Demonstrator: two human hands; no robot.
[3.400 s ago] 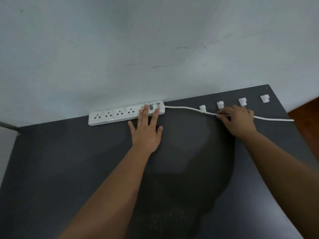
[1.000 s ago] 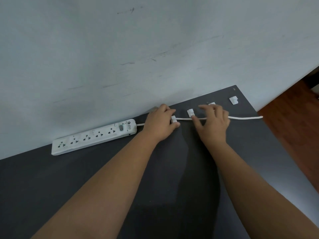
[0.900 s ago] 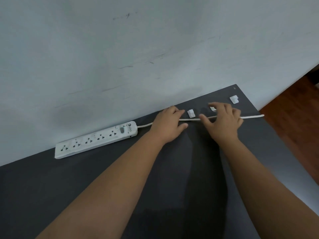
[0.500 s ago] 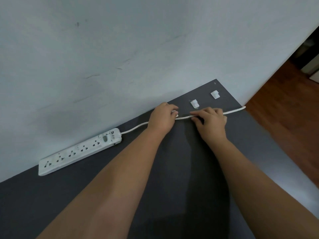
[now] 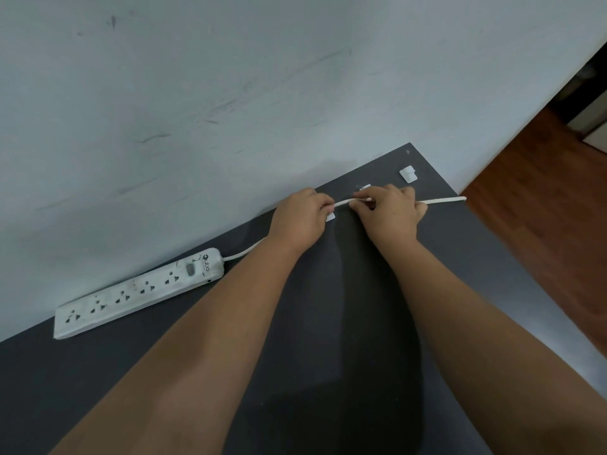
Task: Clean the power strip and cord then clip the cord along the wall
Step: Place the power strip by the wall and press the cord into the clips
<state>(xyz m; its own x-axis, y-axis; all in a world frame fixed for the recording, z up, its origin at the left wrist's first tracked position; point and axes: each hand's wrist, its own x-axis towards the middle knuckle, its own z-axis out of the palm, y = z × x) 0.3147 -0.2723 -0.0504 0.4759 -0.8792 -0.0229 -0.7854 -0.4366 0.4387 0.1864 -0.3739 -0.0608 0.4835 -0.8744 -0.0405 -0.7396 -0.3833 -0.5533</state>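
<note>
Reaching forward side by side, both bare forearms stretch over the dark worktop (image 5: 492, 257) toward the wall (image 5: 230, 93). The left hand (image 5: 300, 221) is curled, knuckles up, with its fingertips closed on the cord (image 5: 440, 201) just above a small white clip (image 5: 330, 217), which shows only partly under the fingers. The right hand (image 5: 389, 216) is also curled; its thumb and forefinger pinch the cord close beside the left hand, so a short piece of the cord runs between the two hands, a little lifted from the surface. Behind the right fingers a second clip (image 5: 364, 187) is half hidden, and a third clip (image 5: 408, 175) sits free near the far corner of the worktop.

The cord is thin, round and white; it goes from the end of the power strip (image 5: 141, 290), passes under the left wrist, through both hands, and ends at the right edge of the worktop. The power strip is a long, flat, white plastic bar with a row of sockets and a grey switch, lying against the wall; its surface looks dirty with grey marks. The worktop is matte and dark grey. The wall is pale, painted, with dark scuff lines. A brown wooden floor (image 5: 542, 208) is seen at the right.
</note>
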